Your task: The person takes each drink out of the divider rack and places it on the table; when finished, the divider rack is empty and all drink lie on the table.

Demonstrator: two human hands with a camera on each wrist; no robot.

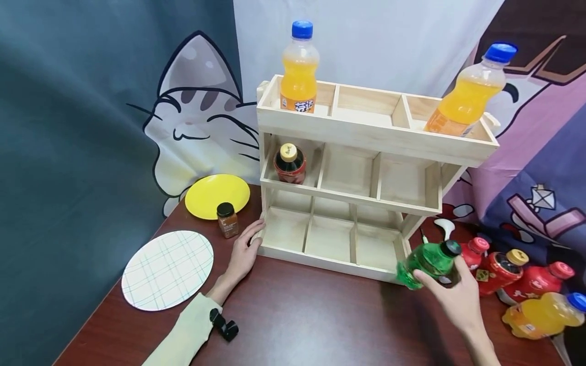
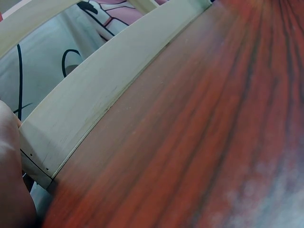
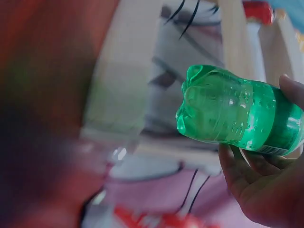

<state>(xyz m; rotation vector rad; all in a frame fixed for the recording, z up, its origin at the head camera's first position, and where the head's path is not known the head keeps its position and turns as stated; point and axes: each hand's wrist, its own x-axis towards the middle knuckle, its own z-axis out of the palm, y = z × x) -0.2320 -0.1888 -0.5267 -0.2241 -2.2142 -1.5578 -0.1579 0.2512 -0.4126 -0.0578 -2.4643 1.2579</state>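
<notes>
One green bottle (image 1: 429, 260), gripped aslant by the right hand (image 1: 459, 301) at lower right, seems bound for the central rack (image 1: 350, 173), probably needing righting first, while the unclenched left hand (image 1: 243, 254) touches the rack's left end.

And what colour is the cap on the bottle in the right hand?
The cap of the green bottle is black; head view shows it best.

Btl (image 1: 428, 260) by front R corner of rack (image 1: 357, 127): clear grn, blk cap (image 1: 450, 247). Rack itself pale wood; table (image 1: 316, 315) red-brn w/ dk streaks. Plate (image 1: 215, 195) nr table's back L corner is plain yel, disc (image 1: 168, 269) along L edge wht w/ thin grn-blue grid, sleeve (image 1: 187, 325) pale grn.
</notes>
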